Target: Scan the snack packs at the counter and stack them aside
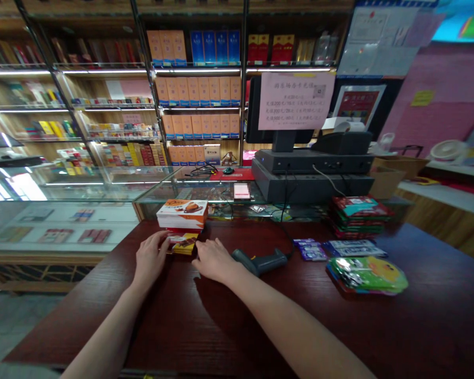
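"Largest?"
"Dark counter [438, 321]; left of centre, white-and-orange box [181, 216]."
"Hands?"
"Left hand [152, 257] and right hand [212, 259], fingers curved at opposite ends (whether gripping, indeterminable)."
"Smallest?"
"Yellow packet stack [185, 242] between them, just below the box; printed face up, long axis running left to right."

The dark-red table [168, 331] carries yellow packs [186, 242], a scanner [266, 264] and green packets [363, 272].

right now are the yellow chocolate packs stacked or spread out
Stacked: the yellow chocolate packs lie in one pile, layered edges showing below the top pack, between the left hand and the right hand.
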The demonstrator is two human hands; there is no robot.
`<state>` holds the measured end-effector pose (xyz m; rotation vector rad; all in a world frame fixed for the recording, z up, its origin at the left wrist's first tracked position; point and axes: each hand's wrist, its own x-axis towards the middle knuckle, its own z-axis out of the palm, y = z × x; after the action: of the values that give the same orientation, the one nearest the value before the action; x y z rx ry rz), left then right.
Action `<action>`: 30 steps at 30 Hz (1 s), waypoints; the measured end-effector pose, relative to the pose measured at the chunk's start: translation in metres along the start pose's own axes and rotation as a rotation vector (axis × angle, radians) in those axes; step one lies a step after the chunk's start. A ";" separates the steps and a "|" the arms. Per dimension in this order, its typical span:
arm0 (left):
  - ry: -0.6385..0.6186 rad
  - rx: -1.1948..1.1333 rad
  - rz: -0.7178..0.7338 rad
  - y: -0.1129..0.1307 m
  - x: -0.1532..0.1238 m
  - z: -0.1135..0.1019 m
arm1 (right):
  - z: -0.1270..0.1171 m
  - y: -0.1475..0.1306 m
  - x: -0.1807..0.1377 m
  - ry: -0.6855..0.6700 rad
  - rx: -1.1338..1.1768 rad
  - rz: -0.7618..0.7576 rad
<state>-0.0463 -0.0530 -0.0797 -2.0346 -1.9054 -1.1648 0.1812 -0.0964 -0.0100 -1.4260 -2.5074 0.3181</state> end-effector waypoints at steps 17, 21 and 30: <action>-0.205 -0.114 -0.327 -0.011 -0.001 0.002 | 0.036 0.009 0.035 0.109 0.290 0.256; -0.214 -0.092 -0.334 -0.010 0.000 0.000 | 0.039 0.010 0.037 0.144 0.295 0.267; -0.226 -0.051 -0.308 -0.008 -0.002 0.000 | 0.042 0.011 0.037 0.155 0.308 0.266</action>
<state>-0.0535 -0.0528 -0.0844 -2.0243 -2.3901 -1.0901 0.1589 -0.0617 -0.0498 -1.5838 -2.0427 0.5899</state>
